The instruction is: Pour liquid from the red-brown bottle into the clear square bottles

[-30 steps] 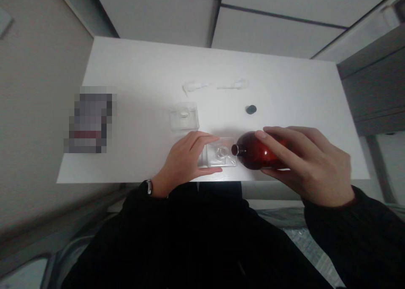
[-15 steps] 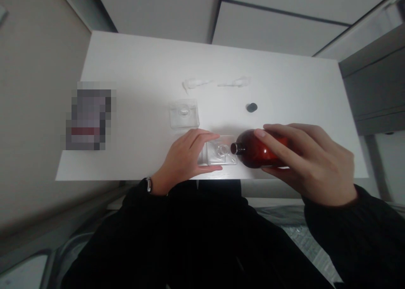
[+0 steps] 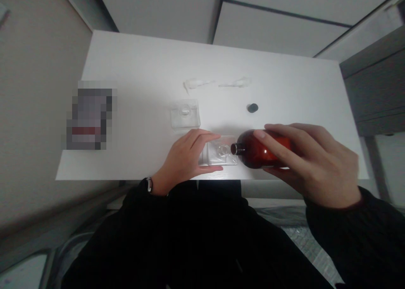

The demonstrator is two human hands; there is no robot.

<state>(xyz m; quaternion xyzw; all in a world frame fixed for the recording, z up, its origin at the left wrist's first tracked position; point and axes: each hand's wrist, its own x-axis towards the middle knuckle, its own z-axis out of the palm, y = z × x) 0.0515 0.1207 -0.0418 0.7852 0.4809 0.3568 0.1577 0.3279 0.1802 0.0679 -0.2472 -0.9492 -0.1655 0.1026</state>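
Lying almost on its side just above the near edge of the bench, the amber bottle is gripped around its body by the right hand, fingers stretched along the top and thumb beneath. Its open neck is pointed left, at the mouth of a clear square container. That container is pinched at its left side between the thumb and fingers of the left hand and rests on the bench.

The bottle is judged to be rigid, smooth and rather slippery. Whether it is glass or plastic cannot be told, nor how full it is, so its weight stays uncertain. A hold around the widest part of the body, as is seen, is judged safest; the narrow neck would give less control. The clear container looks light and thin-walled, and is best steadied by its sides.

Farther back, a second clear container, a dark cap and two white pump pieces are laid out apart from one another.

Against the earlier pictures very little is changed: both grips are kept, the neck is held at the same spot over the container, and only the view is shifted slightly.
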